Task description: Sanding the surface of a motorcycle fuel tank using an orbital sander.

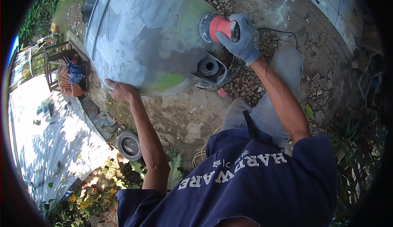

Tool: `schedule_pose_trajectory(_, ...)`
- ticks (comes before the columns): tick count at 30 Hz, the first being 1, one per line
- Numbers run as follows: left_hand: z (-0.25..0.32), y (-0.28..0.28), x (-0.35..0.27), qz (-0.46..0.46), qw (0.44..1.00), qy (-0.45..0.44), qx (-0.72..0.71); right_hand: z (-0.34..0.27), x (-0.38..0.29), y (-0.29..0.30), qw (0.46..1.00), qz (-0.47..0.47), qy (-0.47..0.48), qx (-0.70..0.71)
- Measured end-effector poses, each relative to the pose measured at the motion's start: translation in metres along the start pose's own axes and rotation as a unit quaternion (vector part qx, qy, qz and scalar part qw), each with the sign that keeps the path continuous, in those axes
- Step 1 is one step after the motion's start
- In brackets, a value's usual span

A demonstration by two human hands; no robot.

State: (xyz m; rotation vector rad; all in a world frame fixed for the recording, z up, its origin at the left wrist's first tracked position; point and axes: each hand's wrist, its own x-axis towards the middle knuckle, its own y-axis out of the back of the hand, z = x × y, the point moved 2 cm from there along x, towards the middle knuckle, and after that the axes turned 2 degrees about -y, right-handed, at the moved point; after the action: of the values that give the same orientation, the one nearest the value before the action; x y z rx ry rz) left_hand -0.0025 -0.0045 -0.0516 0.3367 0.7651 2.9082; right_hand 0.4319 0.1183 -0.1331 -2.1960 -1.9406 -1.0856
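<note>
My right hand (245, 40), in a grey work glove, is wrapped around a red and dark handheld power sander (219, 29). The sander's round head sits against the right end of a large curved shell (147, 36). That shell is patchy pale blue, grey and green, with a smooth, worn-looking surface. My bare left hand (122, 91) holds the shell's near left rim, its underside fingers partly hidden. A rolled, grey tube-like part (210, 67) juts from the shell's right end, below the sander.
Broken stone rubble (245, 87) lies around my knees. A dark power cable (285, 32) crosses the ground at right. At left are a wooden frame (56, 53) with cloths (73, 76), a white sheet (52, 128) and an old tyre (129, 145). Leafy plants (350, 135) grow at right.
</note>
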Motion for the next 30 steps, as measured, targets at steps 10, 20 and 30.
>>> schedule_pose_trajectory(10,0.014,0.001,-0.011,-0.011,0.999,-0.011,-0.032,0.033,-0.017,0.007,0.987,-0.07,-0.141,0.026)
schedule_pose_trajectory(20,0.025,-0.003,-0.019,-0.037,0.999,-0.008,-0.038,0.027,0.028,0.005,0.991,-0.065,-0.089,0.071)
schedule_pose_trajectory(30,0.018,-0.002,-0.01,-0.022,0.999,0.007,-0.036,0.013,0.08,-0.004,0.989,-0.085,-0.053,0.105)
